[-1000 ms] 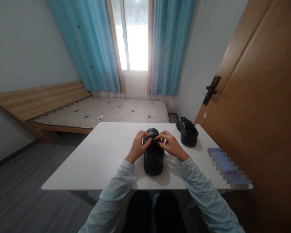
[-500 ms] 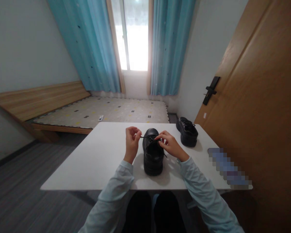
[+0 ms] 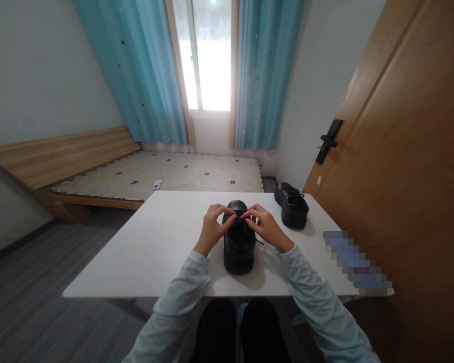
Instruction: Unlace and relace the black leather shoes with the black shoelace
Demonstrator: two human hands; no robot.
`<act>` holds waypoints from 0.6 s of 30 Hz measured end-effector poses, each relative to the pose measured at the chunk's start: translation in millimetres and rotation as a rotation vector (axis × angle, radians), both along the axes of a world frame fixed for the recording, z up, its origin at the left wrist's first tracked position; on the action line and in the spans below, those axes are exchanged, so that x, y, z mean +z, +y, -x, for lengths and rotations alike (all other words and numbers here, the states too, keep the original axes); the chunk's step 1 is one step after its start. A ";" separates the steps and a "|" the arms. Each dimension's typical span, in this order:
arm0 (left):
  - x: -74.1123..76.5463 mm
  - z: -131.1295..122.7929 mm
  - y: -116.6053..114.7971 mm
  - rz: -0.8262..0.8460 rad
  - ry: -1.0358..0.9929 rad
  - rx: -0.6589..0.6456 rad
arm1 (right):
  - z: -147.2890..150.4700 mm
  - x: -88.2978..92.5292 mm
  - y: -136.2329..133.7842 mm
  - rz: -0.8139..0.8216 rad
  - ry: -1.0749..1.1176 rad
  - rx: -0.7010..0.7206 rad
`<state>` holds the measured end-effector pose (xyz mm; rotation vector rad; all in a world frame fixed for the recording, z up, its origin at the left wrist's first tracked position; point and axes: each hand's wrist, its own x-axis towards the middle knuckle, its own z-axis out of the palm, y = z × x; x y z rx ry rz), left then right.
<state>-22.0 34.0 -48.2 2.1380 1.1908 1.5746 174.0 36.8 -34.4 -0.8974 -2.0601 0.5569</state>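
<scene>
A black lace-up shoe (image 3: pixel 238 257) stands on the white table in front of me, its toe pointing away and its heel toward me. My left hand (image 3: pixel 215 226) reaches over the shoe's left side, thumb and fingertips pinched at the shoelace near the tongue. From the right, my right hand (image 3: pixel 264 225) also pinches at the lacing, close to the left fingertips. A loose end of black shoelace (image 3: pixel 259 242) sticks out at the shoe's right side. The lace between my fingers is too thin and dark to follow.
The second black shoe (image 3: pixel 294 207) stands at the table's back right. A blurred-out flat item (image 3: pixel 357 262) lies along the right edge of the white table (image 3: pixel 136 252). Behind is a bed (image 3: pixel 181 174) with a white remote (image 3: pixel 157 184); a wooden door (image 3: pixel 408 151) is at right.
My left hand has moved right, from beside the shoe, where it pulled a lace out sideways, to over the lacing. My right hand has stayed nearly in place.
</scene>
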 end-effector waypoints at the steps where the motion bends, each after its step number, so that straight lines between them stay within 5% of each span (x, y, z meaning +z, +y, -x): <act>1: -0.4 -0.6 0.3 0.003 0.035 -0.015 | 0.2 -0.1 -0.1 -0.003 -0.002 -0.003; 18: -8.1 0.2 8.6 0.046 0.245 -0.089 | 1.3 -4.1 -0.3 -0.147 -0.147 -0.020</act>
